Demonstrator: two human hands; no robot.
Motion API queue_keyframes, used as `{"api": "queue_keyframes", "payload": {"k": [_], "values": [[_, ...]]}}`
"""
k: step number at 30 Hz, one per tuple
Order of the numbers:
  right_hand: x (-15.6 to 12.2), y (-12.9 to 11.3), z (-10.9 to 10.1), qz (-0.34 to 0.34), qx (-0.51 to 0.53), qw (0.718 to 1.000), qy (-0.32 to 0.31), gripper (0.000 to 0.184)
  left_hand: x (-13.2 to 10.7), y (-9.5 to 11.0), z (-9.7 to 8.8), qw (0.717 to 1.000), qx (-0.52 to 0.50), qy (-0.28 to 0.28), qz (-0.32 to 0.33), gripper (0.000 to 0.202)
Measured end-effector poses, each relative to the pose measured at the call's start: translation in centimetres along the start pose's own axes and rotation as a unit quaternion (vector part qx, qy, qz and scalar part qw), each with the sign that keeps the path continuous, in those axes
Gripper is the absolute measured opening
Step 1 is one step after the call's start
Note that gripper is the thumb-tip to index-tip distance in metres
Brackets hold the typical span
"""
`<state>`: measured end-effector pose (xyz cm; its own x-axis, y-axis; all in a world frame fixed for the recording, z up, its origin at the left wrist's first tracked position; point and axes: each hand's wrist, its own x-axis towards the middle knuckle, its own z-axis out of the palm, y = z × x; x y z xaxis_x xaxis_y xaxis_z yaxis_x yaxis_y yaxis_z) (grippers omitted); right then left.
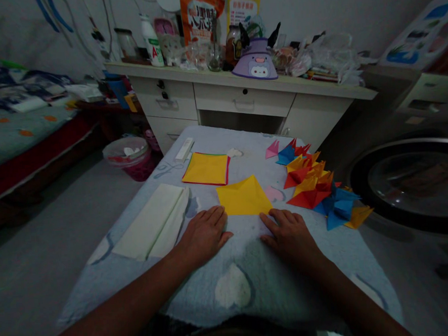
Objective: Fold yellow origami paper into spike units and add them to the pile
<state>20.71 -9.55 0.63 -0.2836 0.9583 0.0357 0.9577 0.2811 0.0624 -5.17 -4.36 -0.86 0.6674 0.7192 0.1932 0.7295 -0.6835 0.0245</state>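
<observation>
A yellow sheet of origami paper point(243, 197), partly folded with a raised point at its far edge, lies on the cloth-covered table point(227, 247). My left hand point(208, 230) rests flat at its near left corner, fingers stretched out. At the near right corner, my right hand point(288, 232) touches the paper's edge with its fingers spread. Beyond the sheet sits a stack of square paper point(205, 169), yellow on top with red edges showing. Folded paper cranes point(310, 189) in red, orange, blue and pink stand in a row to the right.
Left of my hand lies a folded pale cloth or paper point(152, 220), with a small white box point(184, 150) farther back. A cluttered white desk point(243, 100) stands behind the table. On the floor at left is a pink bin point(132, 159); a washing machine point(412, 145) is at right.
</observation>
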Motion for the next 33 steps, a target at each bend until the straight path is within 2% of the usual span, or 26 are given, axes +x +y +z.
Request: {"api": "queue_keyframes", "payload": {"k": [23, 28, 33], "values": [[-2.4, 2.7, 1.1, 0.068, -0.006, 0.998, 0.011, 0.050, -0.1, -0.2, 0.3, 1.000, 0.015, 0.004, 0.006, 0.039], [-2.1, 3.4, 0.9, 0.082, 0.044, 0.996, 0.009, 0.042, 0.0, -0.1, 0.1, 1.000, 0.009, 0.007, 0.004, 0.038], [0.2, 3.8, -0.1, 0.098, 0.154, 0.983, 0.001, 0.027, -0.1, 0.1, 0.2, 1.000, -0.011, 0.017, 0.000, 0.034]]}}
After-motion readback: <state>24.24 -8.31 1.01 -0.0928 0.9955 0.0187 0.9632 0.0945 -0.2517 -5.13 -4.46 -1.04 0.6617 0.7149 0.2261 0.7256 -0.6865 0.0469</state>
